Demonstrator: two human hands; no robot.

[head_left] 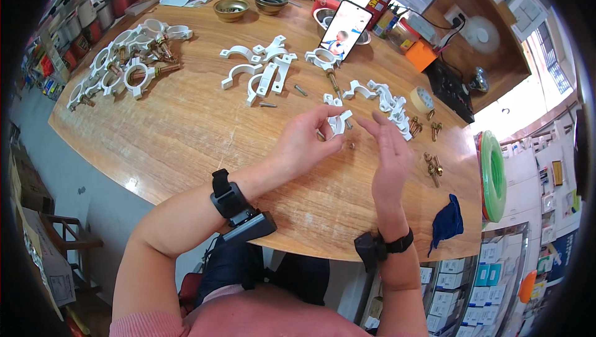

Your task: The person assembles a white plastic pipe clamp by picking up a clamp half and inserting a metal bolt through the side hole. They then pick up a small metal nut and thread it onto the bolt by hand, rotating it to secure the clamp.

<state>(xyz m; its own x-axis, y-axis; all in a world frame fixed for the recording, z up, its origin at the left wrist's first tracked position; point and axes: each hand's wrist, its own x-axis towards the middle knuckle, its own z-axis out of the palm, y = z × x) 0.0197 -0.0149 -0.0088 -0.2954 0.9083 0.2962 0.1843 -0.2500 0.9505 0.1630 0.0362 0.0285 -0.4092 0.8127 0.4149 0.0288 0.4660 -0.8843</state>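
My left hand [305,142] pinches a white plastic pipe clamp half [339,122] between thumb and fingers, just above the wooden table [186,126]. My right hand [388,150] hovers beside it with fingers stretched out and nothing in them, its fingertips close to the clamp piece. Small screws [351,145] lie on the wood under my hands. More white clamp halves [390,102] lie just beyond my right hand, and brass bolts [433,167] rest to its right.
A pile of assembled clamps [124,63] lies at the far left. Loose clamp halves [261,70] sit mid-table. A phone [345,29] leans upright at the back near two metal bowls [251,4]. A tape roll [422,98] and blue cloth [448,222] lie right.
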